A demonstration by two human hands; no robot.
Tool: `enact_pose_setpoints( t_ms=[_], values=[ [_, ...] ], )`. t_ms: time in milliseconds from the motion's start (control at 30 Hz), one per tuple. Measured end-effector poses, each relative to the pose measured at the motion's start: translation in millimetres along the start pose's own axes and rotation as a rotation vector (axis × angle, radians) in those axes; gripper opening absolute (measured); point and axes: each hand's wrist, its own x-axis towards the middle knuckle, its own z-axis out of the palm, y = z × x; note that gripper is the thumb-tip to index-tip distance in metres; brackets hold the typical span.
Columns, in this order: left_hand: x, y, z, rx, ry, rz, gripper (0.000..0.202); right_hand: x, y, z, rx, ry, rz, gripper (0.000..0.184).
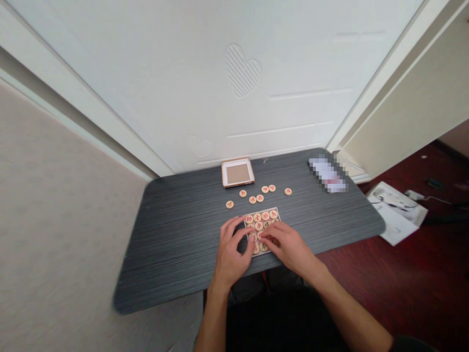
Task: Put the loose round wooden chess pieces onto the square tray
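On the dark table (164, 244), at the lower centre of the frame, the left hand (234, 249) and right hand (291, 247) curl over a shallow tray (260, 211) of xiangqi pieces (266, 216); whether the fingers grip any piece cannot be determined. Each piece is probably light, rigid and smooth: grasp by the rim. The right hand conceals several pieces, and fingertip contacts are indistinct.

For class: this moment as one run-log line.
left hand: curved over left side of tray | right hand: over pieces in tray | seven loose pieces: beyond tray | shallow box: beyond them
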Motion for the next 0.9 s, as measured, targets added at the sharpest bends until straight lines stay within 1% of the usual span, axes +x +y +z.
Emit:
enact_pose_setpoints(
  t_ms=[233,400,567,600,767,900],
  values=[
    [-1.8,0.8,-1.9,0.008,-0.035,0.022,0.024,0.0,-1.1,-2.0,0.016,0.003,0.0,0.014],
    [-0.8,4.4,-4.9,0.026,-0.083,0.049,0.03,2.5,2.6,-11.6,0.035,0.049,0.011,0.017],
    [0.7,7.6,-5.9,0.042,-0.112,0.064,0.031,14.2,17.4,-27.6,-0.036,0.146,0.017,0.017],
    [0.9,8.0,-6.0,0.049,-0.111,0.063,0.03,17.6,21.1,-30.9,-0.055,0.148,0.017,0.017],
    [0.6,7.7,-6.2,0.042,-0.094,0.049,0.03,36.1,38.9,-44.5,-0.122,0.211,0.004,0.016],
    [-0.8,3.7,-5.1,0.006,-0.058,0.027,0.028,53.6,50.3,-52.7,-0.165,0.216,0.011,0.018]
  ],
)
